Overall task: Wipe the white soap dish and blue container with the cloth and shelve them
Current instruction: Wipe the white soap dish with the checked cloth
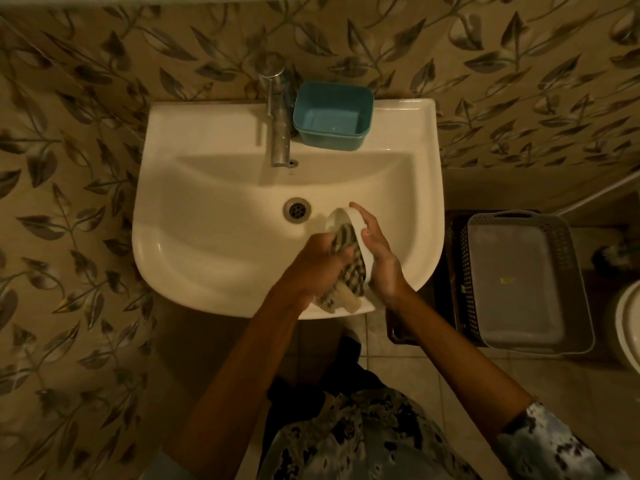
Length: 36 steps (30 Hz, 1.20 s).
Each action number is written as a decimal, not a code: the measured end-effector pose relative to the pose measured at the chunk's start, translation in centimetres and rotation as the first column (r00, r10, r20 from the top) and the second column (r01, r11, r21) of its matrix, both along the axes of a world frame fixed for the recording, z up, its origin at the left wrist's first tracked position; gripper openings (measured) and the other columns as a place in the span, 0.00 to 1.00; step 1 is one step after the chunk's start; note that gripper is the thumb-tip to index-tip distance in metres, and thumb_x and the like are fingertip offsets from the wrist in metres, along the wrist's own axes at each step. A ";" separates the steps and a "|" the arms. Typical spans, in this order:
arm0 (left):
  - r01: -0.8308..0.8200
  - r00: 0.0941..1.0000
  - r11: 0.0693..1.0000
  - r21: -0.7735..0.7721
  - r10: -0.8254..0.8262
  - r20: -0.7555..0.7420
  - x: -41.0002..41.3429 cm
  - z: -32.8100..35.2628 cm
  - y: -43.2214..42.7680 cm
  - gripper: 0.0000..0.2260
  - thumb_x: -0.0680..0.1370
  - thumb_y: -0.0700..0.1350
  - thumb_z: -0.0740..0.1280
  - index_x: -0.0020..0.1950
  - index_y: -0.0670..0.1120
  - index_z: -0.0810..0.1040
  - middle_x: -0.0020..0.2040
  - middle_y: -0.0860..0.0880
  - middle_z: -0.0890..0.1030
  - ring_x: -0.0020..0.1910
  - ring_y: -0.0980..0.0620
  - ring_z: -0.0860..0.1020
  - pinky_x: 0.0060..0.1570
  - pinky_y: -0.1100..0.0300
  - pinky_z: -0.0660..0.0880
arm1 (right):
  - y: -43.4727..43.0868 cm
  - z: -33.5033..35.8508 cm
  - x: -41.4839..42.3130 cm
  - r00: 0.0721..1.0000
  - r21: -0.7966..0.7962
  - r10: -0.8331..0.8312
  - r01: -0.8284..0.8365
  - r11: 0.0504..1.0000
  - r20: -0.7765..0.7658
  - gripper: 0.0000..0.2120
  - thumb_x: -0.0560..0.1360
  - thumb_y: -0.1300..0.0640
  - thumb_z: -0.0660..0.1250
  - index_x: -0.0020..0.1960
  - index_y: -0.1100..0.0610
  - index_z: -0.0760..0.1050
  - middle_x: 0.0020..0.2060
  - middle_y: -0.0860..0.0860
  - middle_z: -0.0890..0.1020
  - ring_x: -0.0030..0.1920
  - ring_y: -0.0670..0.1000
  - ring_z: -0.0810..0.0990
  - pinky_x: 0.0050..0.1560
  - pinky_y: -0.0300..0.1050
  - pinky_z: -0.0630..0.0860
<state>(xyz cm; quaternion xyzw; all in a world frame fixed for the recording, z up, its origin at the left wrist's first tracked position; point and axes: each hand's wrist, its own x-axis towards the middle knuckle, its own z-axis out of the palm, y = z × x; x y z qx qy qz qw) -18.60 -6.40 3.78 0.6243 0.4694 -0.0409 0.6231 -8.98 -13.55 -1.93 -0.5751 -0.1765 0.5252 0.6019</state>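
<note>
Soap dish: the white soap dish point(358, 226) was tipped on its edge over the sink point(207, 202), at about 4 o'clock from the drain point(296, 210).
Right hand: the right hand point(379, 251) cupped the dish from outside, with the fingers curved along its wall and the thumb on the rim.
Left hand: the left hand point(318, 261) was closed around a bunched striped cloth point(344, 237) and pressed it into the hollow of the dish.
Cloth: its loose end hung below both hands, over the sink's front rim at 6 o'clock.
Blue container: the blue container point(332, 116) stood upright and open on the sink's back ledge at 1 o'clock, just beside the tap point(277, 109).
Basket: a grey basket point(526, 282) sat on the floor at 3 o'clock from the sink.
</note>
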 end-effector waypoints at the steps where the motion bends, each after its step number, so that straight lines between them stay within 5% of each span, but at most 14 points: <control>1: 0.061 0.998 0.997 0.052 -0.061 -0.007 0.0 -0.1 -0.7 0.11 0.80 0.43 0.59 0.61 0.47 0.75 0.54 0.48 0.80 0.53 0.51 0.78 0.55 0.55 0.74 | 0.3 0.2 0.4 1.000 -0.013 -0.012 0.012 1.000 0.013 0.26 0.77 0.52 0.55 0.74 0.57 0.62 0.68 0.57 0.71 0.69 0.57 0.70 0.70 0.54 0.68; 3: 0.159 0.987 0.970 0.187 -0.161 -0.002 -0.1 -0.7 -1.7 0.11 0.80 0.41 0.60 0.61 0.43 0.74 0.53 0.48 0.79 0.52 0.53 0.76 0.49 0.62 0.72 | 0.7 0.4 1.0 1.000 -0.027 -0.023 0.023 0.999 -0.013 0.26 0.76 0.53 0.55 0.73 0.57 0.63 0.69 0.58 0.70 0.69 0.58 0.70 0.69 0.53 0.68; 6: 0.310 0.946 0.858 0.410 -0.322 -0.040 -0.5 -1.7 -1.6 0.09 0.77 0.36 0.62 0.57 0.39 0.76 0.52 0.44 0.77 0.53 0.45 0.76 0.48 0.57 0.72 | 0.7 0.5 1.2 0.991 -0.038 -0.037 0.032 0.999 -0.130 0.24 0.77 0.53 0.54 0.73 0.55 0.62 0.66 0.59 0.72 0.62 0.57 0.74 0.62 0.50 0.73; 10: 0.600 0.785 0.501 0.623 -0.517 -0.341 -1.0 -2.7 -0.7 0.18 0.73 0.33 0.66 0.61 0.46 0.78 0.65 0.48 0.73 0.61 0.44 0.68 0.52 0.56 0.64 | 0.4 0.2 1.5 0.958 -0.056 -0.060 0.046 0.997 -0.279 0.20 0.82 0.54 0.50 0.74 0.53 0.63 0.66 0.59 0.73 0.61 0.58 0.75 0.61 0.54 0.74; 12: 0.621 0.715 0.304 0.723 -0.596 -0.364 -1.4 -2.8 -0.2 0.20 0.68 0.31 0.70 0.56 0.48 0.81 0.63 0.48 0.76 0.58 0.41 0.71 0.48 0.53 0.64 | 0.1 0.3 1.3 0.926 -0.075 -0.068 0.044 0.996 -0.372 0.19 0.83 0.53 0.50 0.73 0.52 0.65 0.61 0.59 0.76 0.56 0.57 0.79 0.54 0.52 0.79; 14: 0.613 0.673 0.206 0.762 -0.641 -0.369 -1.7 -3.0 0.6 0.22 0.60 0.28 0.73 0.49 0.48 0.84 0.56 0.46 0.81 0.51 0.39 0.75 0.43 0.49 0.68 | -0.3 0.4 1.2 0.881 -0.099 -0.082 0.041 0.994 -0.466 0.19 0.83 0.52 0.51 0.72 0.53 0.66 0.55 0.59 0.79 0.48 0.55 0.82 0.46 0.49 0.82; 20: 0.561 0.666 0.128 0.818 -0.656 -0.354 -1.6 -3.4 3.5 0.19 0.62 0.26 0.69 0.46 0.45 0.84 0.50 0.42 0.82 0.50 0.38 0.76 0.44 0.44 0.74 | -1.4 0.8 1.3 0.860 -0.121 -0.043 -0.022 0.992 -0.509 0.19 0.83 0.50 0.51 0.68 0.55 0.71 0.54 0.57 0.81 0.47 0.52 0.82 0.46 0.46 0.80; 25: 0.505 0.663 -0.050 0.862 -0.617 -0.424 -1.9 -4.4 4.5 0.17 0.71 0.38 0.54 0.47 0.44 0.83 0.54 0.40 0.80 0.55 0.43 0.66 0.50 0.47 0.67 | -1.3 1.6 1.7 0.881 -0.178 0.008 -0.105 0.978 -0.473 0.18 0.83 0.51 0.51 0.65 0.55 0.72 0.47 0.56 0.82 0.42 0.52 0.81 0.40 0.46 0.80; 30: 0.368 0.702 -0.201 0.908 -0.580 -0.413 -2.2 -5.1 5.6 0.12 0.74 0.38 0.60 0.53 0.46 0.79 0.60 0.45 0.71 0.59 0.42 0.67 0.54 0.48 0.64 | -1.4 2.7 2.8 0.836 -0.262 0.057 -0.235 0.936 -0.545 0.18 0.82 0.48 0.52 0.61 0.58 0.73 0.45 0.58 0.80 0.42 0.56 0.79 0.37 0.49 0.81; 33: 0.313 0.722 -0.211 0.926 -0.580 -0.377 -2.1 -4.8 5.3 0.11 0.75 0.38 0.61 0.53 0.46 0.79 0.60 0.45 0.69 0.59 0.42 0.68 0.53 0.48 0.64 | -1.3 3.3 3.7 0.826 -0.292 0.092 -0.298 0.909 -0.556 0.20 0.81 0.47 0.53 0.64 0.59 0.71 0.44 0.58 0.79 0.42 0.57 0.78 0.30 0.47 0.80; 36: 0.316 0.764 -0.130 0.940 -0.553 -0.333 -2.1 -4.6 4.5 0.14 0.73 0.35 0.58 0.52 0.45 0.80 0.58 0.44 0.72 0.58 0.42 0.67 0.53 0.45 0.66 | -1.1 3.4 3.7 0.836 -0.311 0.114 -0.322 0.894 -0.537 0.20 0.81 0.47 0.53 0.65 0.59 0.71 0.47 0.59 0.79 0.42 0.57 0.79 0.36 0.50 0.81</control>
